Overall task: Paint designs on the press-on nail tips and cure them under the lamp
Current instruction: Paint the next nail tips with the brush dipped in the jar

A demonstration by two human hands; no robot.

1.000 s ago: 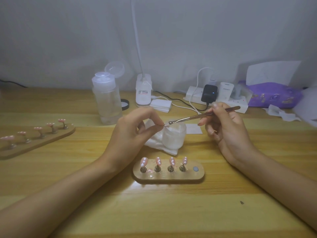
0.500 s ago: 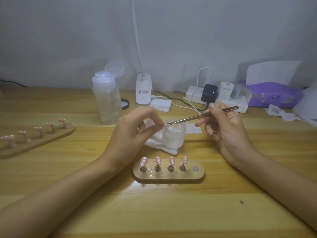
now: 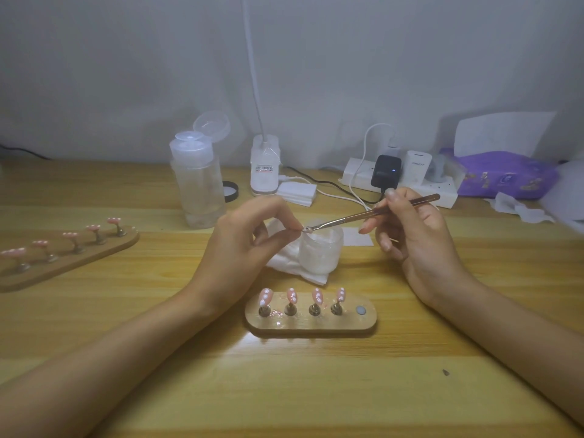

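On my feed the left hand (image 3: 249, 245) angles inward, thumb and forefinger pinching a tiny nail tip (image 3: 305, 230). The right hand (image 3: 420, 241) grips a slim metal tool (image 3: 388, 210) like a pen, its end touching that tip. Just below them sits a frosted round jar (image 3: 320, 252) on crumpled tissue (image 3: 284, 260). Nearer the wrists, an oval wooden stand (image 3: 311, 325) carries four glossy pink painted tips (image 3: 317, 295).

Your table (image 3: 316, 390) is smooth wood with a soft sheen, and the wooden holder (image 3: 311, 325) at lower centre carries dull metal pegs (image 3: 314, 309) with glossy pink nail tips (image 3: 291, 294). The thin tool (image 3: 354, 216) in your right hand (image 3: 420, 235) is shiny metal; the single tip (image 3: 306, 229) your left hand (image 3: 249, 245) pinches is too small to judge. The jar (image 3: 320, 248) in the centre is frosted plastic, on a crumpled white wipe (image 3: 284, 263).
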